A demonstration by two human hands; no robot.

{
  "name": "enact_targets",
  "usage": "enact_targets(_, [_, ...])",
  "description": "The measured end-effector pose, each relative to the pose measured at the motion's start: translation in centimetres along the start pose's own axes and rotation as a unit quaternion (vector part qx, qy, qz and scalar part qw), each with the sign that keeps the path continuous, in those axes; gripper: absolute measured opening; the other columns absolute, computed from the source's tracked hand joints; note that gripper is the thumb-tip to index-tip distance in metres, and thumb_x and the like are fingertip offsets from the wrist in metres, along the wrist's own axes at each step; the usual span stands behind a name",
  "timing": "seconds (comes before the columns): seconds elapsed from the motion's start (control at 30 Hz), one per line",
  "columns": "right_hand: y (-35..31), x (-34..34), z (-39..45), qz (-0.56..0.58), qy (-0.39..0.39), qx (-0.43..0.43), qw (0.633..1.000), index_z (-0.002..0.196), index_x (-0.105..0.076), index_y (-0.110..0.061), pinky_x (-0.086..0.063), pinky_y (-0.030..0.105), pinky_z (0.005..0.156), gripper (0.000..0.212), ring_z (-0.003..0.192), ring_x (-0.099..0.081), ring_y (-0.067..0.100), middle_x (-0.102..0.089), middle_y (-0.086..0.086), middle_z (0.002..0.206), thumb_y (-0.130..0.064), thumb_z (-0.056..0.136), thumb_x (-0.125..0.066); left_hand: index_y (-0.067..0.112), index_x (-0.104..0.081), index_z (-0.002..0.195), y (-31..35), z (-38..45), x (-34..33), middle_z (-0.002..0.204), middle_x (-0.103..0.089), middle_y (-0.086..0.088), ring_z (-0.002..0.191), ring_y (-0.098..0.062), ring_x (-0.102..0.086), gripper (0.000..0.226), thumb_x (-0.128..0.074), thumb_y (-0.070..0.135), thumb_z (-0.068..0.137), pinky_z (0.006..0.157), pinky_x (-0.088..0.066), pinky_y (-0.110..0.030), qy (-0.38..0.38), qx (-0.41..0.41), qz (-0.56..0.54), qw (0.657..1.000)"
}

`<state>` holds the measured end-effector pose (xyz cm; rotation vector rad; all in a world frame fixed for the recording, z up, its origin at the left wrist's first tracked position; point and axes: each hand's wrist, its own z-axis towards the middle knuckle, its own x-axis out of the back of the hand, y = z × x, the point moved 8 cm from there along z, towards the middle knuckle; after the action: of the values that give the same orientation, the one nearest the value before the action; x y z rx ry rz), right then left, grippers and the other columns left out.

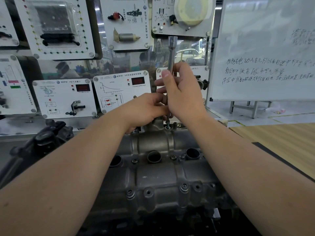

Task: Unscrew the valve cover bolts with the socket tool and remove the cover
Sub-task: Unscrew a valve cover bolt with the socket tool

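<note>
With the right hand (184,92) gripping the upright socket tool (171,53) and the left hand (146,109) pinching its lower end, the raised bolt (167,124) at the valve cover (153,176) far edge risks dropping if the tool tilts.

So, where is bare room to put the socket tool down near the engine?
The wooden tabletop right of the valve cover, below the whiteboard, is bare. The far cover end is crowded: both hands hold the socket tool there.
</note>
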<state>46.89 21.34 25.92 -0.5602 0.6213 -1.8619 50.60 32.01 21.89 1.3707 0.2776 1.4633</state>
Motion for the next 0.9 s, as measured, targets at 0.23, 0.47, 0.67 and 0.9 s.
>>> enact_targets(0.23, [-0.57,-0.25,0.01,-0.037,-0.013,0.003,0.999,0.101,-0.061,-0.024,-0.052,0.026,0.062,0.02,0.073,-0.069,0.006,-0.073,-0.012,0.091,-0.031,0.108,-0.044,0.003,-0.072,0.112,-0.4,-0.06,0.03,0.116,-0.074,-0.016,0.118,-0.03,-0.065,0.018,-0.063,0.014,0.101,0.106,-0.049,-0.036,-0.013,0.012,-0.038,0.999])
enact_targets(0.47, [-0.49,-0.36,0.0,-0.01,-0.023,0.007,1.0,0.103,-0.053,-0.033,-0.06,0.038,0.073,0.003,0.074,-0.07,0.007,-0.075,-0.009,0.087,-0.034,0.105,-0.053,0.002,-0.069,0.116,-0.06,0.07,0.13,0.111,-0.076,-0.017,0.116,-0.038,-0.067,0.02,-0.066,0.01,0.098,0.109,-0.046,-0.056,0.0,0.002,-0.011,1.0])
enact_targets(0.67, [-0.59,-0.13,-0.03,-0.022,-0.004,0.011,1.0,0.092,-0.052,-0.037,-0.054,0.02,0.062,0.016,0.072,-0.07,0.004,-0.073,-0.013,0.083,-0.029,0.106,-0.05,0.005,-0.07,0.116,-0.37,0.16,0.08,0.111,-0.076,-0.015,0.115,-0.031,-0.067,0.02,-0.065,0.013,0.098,0.1,-0.053,-0.033,0.0,0.012,-0.013,1.0])
enact_targets(0.9, [-0.54,-0.31,0.03,-0.012,-0.017,-0.003,1.0,0.097,-0.061,-0.026,-0.056,0.028,0.07,0.016,0.075,-0.069,0.01,-0.073,-0.008,0.084,-0.03,0.107,-0.048,0.008,-0.072,0.114,-0.08,-0.03,0.06,0.11,-0.076,-0.015,0.115,-0.032,-0.068,0.017,-0.064,0.012,0.099,0.108,-0.05,-0.044,-0.004,0.006,-0.013,1.0])
